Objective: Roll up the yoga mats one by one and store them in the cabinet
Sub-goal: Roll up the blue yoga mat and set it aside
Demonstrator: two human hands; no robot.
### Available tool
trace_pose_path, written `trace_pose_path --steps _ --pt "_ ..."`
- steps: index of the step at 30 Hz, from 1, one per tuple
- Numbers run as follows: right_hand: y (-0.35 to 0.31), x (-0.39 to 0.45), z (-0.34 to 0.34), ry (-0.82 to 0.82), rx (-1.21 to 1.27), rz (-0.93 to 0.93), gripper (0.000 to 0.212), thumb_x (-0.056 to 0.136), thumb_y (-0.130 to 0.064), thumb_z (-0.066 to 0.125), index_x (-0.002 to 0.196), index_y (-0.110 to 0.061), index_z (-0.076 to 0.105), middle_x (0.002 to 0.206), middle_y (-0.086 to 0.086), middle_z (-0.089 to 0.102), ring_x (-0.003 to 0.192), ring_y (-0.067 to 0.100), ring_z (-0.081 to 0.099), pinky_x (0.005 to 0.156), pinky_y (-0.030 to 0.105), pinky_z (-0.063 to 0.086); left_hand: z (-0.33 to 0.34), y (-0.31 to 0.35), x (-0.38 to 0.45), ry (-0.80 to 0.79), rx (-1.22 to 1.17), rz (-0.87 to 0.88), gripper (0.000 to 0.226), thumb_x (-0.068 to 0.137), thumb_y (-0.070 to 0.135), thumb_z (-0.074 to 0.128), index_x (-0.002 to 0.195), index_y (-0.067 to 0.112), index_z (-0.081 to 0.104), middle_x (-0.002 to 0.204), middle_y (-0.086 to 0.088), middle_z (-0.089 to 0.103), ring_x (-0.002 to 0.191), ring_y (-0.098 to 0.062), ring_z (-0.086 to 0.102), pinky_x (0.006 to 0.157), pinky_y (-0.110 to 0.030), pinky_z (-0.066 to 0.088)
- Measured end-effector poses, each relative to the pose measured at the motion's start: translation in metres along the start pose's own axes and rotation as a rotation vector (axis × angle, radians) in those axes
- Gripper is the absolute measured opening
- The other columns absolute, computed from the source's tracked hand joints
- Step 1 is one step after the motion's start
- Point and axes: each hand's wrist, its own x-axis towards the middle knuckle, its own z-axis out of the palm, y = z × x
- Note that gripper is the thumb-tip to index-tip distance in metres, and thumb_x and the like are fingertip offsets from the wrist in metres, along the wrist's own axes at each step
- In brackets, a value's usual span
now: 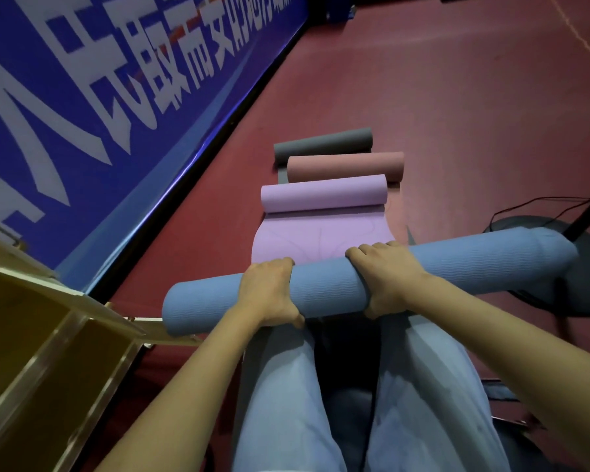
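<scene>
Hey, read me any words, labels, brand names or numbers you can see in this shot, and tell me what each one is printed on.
Blue banner along the wall on the left: large white Chinese characters, tilted and cut off by the frame; "民", "取" and "而" seem to read, the rest are cropped or too blurred to read.
Blue mat, purple mat, pink mat, grey mat and wooden cabinet: no text visible.

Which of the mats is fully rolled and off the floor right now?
The blue mat, gripped by the left hand and right hand. The purple, pink and grey mats lie on the floor.
</scene>
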Motion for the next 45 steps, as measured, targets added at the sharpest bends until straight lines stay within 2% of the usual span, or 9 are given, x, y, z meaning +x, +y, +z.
trace_pose_path --steps 6,12,20,25,30,34,39,43,45 --pt "0.007 -0.014 -0.024 -0.147 0.094 -0.018 0.084 0.037 -0.060 0.084 0.104 -0.028 0.046 0.103 -0.004 0.062 0.089 0.024 0.062 0.066 0.033 0.044 -0.023 0.004 -0.009 -0.177 0.040 0.067 0.081 0.040 0.072 0.083 0.101 0.025 0.057 0.092 0.007 0.066 0.078 -0.021 0.059 0.069 -0.036 0.051" --pt "0.003 -0.056 -0.042 -0.400 0.183 -0.036 0.083 0.035 -0.060 0.087 0.104 -0.032 0.053 0.090 -0.012 0.058 0.079 0.017 0.057 0.072 0.033 0.054 -0.030 0.025 -0.047 -0.381 -0.082 0.142 0.077 0.032 0.080 0.081 0.082 0.025 0.060 0.081 0.010 0.065 0.074 -0.016 0.061 0.070 -0.037 0.055" --pt "-0.011 -0.074 -0.035 -0.553 0.274 -0.019 0.085 0.030 -0.065 0.087 0.101 -0.033 0.053 0.098 -0.010 0.059 0.086 0.016 0.062 0.080 0.040 0.058 -0.026 0.020 -0.057 -0.527 -0.194 0.176 0.076 0.030 0.074 0.086 0.084 0.025 0.066 0.081 0.012 0.070 0.076 -0.012 0.065 0.073 -0.038 0.058" --pt "-0.010 -0.079 -0.026 -0.412 0.321 -0.041 0.089 0.037 -0.072 0.082 0.111 -0.034 0.048 0.103 -0.012 0.061 0.092 0.017 0.061 0.084 0.039 0.055 -0.022 0.012 -0.048 -0.536 -0.292 0.167 0.075 0.030 0.067 0.090 0.087 0.028 0.063 0.088 0.016 0.068 0.082 -0.008 0.065 0.078 -0.038 0.058" --pt "-0.010 -0.079 -0.025 -0.299 0.338 -0.062 0.091 0.048 -0.063 0.081 0.119 -0.032 0.034 0.110 -0.010 0.056 0.097 0.020 0.057 0.085 0.040 0.052 -0.022 0.005 -0.035 -0.562 -0.448 0.210 0.077 0.035 0.050 0.100 0.099 0.036 0.060 0.102 0.022 0.063 0.093 0.001 0.061 0.084 -0.030 0.055" --pt "-0.008 -0.077 -0.026 -0.246 0.313 -0.060 0.083 0.053 -0.066 0.073 0.121 -0.027 0.042 0.115 -0.009 0.050 0.104 0.019 0.052 0.092 0.037 0.047 -0.023 0.000 -0.020 -0.521 -0.578 0.235 0.081 0.036 0.039 0.102 0.102 0.037 0.056 0.110 0.022 0.058 0.095 0.001 0.057 0.073 -0.016 0.047" --pt "-0.024 -0.084 -0.012 -0.120 0.126 -0.132 0.114 0.058 -0.062 0.070 0.151 -0.025 0.017 0.129 -0.002 0.047 0.115 0.024 0.049 0.104 0.042 0.039 -0.018 -0.006 -0.014 -0.477 -0.612 0.260 0.087 0.028 0.054 0.095 0.101 0.043 0.051 0.110 0.017 0.053 0.093 -0.005 0.053 0.073 -0.022 0.045" --pt "-0.018 -0.075 -0.012 -0.188 0.140 -0.135 0.105 0.051 -0.056 0.080 0.139 -0.030 0.031 0.121 -0.006 0.048 0.109 0.021 0.052 0.092 0.039 0.044 -0.014 -0.007 -0.026 -0.341 -0.622 0.264 0.084 0.029 0.057 0.095 0.102 0.041 0.056 0.102 0.020 0.054 0.083 -0.003 0.053 0.071 -0.027 0.048" --pt "-0.011 -0.064 -0.018 -0.258 0.220 -0.114 0.101 0.047 -0.054 0.084 0.134 -0.033 0.035 0.118 -0.009 0.050 0.107 0.019 0.055 0.090 0.038 0.048 -0.017 -0.011 -0.031 -0.269 -0.600 0.219 0.080 0.033 0.064 0.094 0.103 0.042 0.063 0.103 0.021 0.062 0.090 -0.003 0.060 0.080 -0.035 0.055"
